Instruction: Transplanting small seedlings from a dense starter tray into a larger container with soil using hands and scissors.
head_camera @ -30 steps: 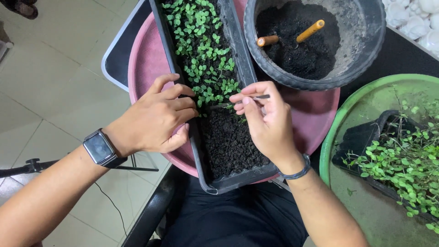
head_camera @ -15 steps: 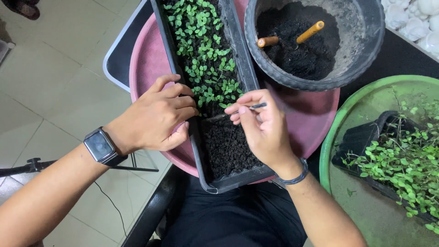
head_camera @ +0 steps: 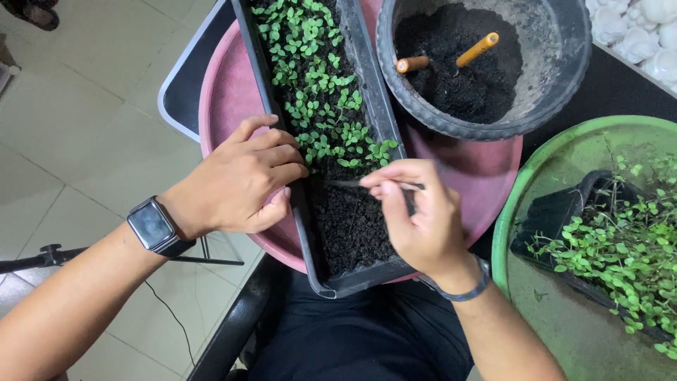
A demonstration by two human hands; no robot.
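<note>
A long dark planter tray lies on a pink round tray. Small green seedlings fill its far part; bare dark soil fills the near part. My left hand rests on the planter's left rim, fingers reaching over the edge to the soil. My right hand pinches thin metal tweezers, their tip at the soil just below the last seedlings. A watch is on my left wrist, a band on my right.
A black round tub of soil with two orange-handled tools stands at the back right. A green tray on the right holds a dark bag with loose seedlings. White stones lie at top right. Tiled floor on the left.
My right hand has moved left and down with the tweezers, bringing their tip from above the seedlings' edge to the bare soil. My left hand has stayed on the rim.
</note>
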